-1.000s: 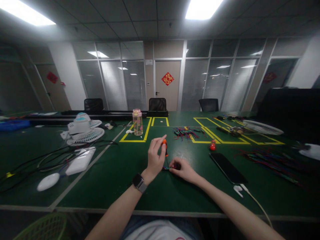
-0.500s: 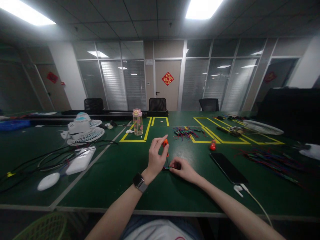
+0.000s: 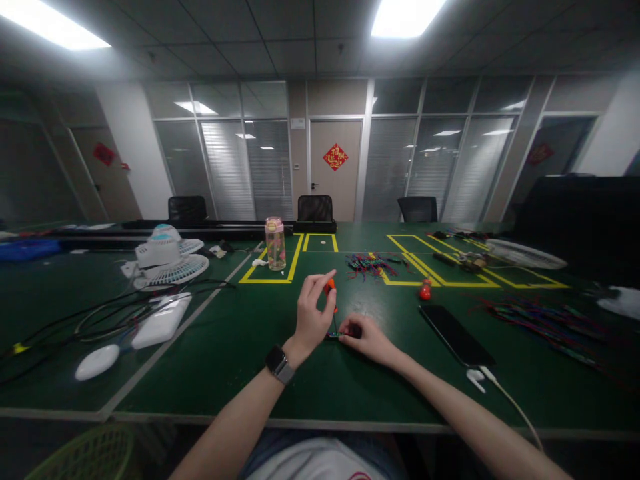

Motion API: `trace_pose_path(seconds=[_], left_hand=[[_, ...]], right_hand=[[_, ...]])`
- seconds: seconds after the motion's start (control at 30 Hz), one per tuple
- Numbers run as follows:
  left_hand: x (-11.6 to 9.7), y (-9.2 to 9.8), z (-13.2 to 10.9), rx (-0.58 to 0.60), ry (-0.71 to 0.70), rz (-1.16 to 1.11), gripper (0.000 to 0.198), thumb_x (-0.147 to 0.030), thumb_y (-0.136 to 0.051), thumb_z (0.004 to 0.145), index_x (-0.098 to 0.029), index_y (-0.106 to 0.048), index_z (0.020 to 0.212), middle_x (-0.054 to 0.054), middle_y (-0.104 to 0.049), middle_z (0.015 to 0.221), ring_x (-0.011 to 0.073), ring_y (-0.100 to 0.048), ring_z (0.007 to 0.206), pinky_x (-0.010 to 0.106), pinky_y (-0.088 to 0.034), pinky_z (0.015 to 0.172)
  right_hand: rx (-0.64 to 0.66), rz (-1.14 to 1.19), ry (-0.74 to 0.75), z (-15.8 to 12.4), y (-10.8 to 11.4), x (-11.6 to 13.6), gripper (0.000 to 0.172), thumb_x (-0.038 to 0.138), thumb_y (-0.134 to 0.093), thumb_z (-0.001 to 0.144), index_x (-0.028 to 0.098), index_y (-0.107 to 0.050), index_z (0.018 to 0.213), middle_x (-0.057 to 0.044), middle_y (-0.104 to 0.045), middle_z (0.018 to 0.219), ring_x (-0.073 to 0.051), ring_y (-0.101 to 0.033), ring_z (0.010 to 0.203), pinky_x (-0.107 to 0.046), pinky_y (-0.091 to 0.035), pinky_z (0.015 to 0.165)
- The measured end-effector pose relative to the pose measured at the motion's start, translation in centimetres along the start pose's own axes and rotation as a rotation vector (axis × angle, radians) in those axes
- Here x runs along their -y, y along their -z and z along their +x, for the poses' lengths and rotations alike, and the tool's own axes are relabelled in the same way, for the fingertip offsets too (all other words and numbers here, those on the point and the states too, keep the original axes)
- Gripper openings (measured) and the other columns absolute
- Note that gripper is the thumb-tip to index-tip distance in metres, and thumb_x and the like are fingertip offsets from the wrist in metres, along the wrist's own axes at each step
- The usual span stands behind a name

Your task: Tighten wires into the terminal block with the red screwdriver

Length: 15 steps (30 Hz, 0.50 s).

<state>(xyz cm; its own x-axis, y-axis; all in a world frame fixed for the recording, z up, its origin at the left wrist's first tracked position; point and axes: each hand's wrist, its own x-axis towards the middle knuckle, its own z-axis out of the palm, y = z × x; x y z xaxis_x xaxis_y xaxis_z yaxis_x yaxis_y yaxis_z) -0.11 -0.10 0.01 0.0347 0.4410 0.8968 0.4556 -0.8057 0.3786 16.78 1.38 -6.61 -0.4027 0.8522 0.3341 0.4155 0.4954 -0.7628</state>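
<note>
My left hand (image 3: 311, 313), with a watch on its wrist, is closed around the orange handle of a screwdriver (image 3: 330, 286). The thin dark shaft points down and its tip meets a small circuit board (image 3: 334, 335) on the green table. To the right, my right hand (image 3: 369, 340) pinches the board's edge between thumb and fingertips and rests on the tabletop. Part of the board is hidden by the fingers, and I cannot make out its details.
Beyond my hands lies a tangle of wired boards (image 3: 375, 265), with another bundle (image 3: 545, 323) to the right. A black phone (image 3: 456, 337), a small red-orange object (image 3: 425, 289), a pink-lidded bottle (image 3: 275, 245), white fans (image 3: 173, 263) and a white mouse (image 3: 97, 363) stand around.
Hardly anything differs. Both hands keep their places, the screwdriver still upright on the board; its handle shows a very slight shift.
</note>
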Motion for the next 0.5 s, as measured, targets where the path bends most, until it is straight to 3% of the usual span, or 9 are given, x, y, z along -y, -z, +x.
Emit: trace_pose_path(seconds=[0.13, 0.33, 0.5], left_hand=[[-0.04, 0.02, 0.01, -0.010, 0.001, 0.010, 0.031, -0.022, -0.055, 0.092, -0.023, -0.060, 0.122, 0.005, -0.053, 0.099, 0.0159, -0.056, 0.092, 0.029, -0.049, 0.083], [-0.09, 0.21, 0.02, 0.048, 0.008, -0.031, 0.036, -0.017, -0.040, 0.098, -0.023, -0.053, 0.131, 0.007, -0.056, 0.108, 0.0163, -0.056, 0.100, 0.030, -0.047, 0.089], [-0.03, 0.00, 0.02, -0.012, -0.005, 0.008, 0.033, -0.022, -0.052, 0.094, -0.023, -0.056, 0.126, 0.005, -0.054, 0.100, 0.0161, -0.056, 0.093, 0.030, -0.049, 0.084]], right_hand=[[0.007, -0.010, -0.001, -0.01, 0.08, 0.14, 0.008, 0.012, -0.064, 0.072, 0.015, -0.064, 0.079, 0.000, -0.059, 0.073, -0.014, -0.054, 0.067, -0.025, -0.042, 0.063], [0.001, -0.022, -0.011, -0.02, 0.11, 0.17, 0.007, 0.013, -0.066, 0.072, 0.015, -0.064, 0.079, 0.000, -0.060, 0.074, -0.014, -0.055, 0.069, -0.025, -0.043, 0.064], [0.003, -0.029, -0.004, -0.01, 0.14, 0.24, 0.008, 0.011, -0.065, 0.073, 0.015, -0.064, 0.080, 0.000, -0.060, 0.073, -0.014, -0.054, 0.068, -0.024, -0.043, 0.063]])
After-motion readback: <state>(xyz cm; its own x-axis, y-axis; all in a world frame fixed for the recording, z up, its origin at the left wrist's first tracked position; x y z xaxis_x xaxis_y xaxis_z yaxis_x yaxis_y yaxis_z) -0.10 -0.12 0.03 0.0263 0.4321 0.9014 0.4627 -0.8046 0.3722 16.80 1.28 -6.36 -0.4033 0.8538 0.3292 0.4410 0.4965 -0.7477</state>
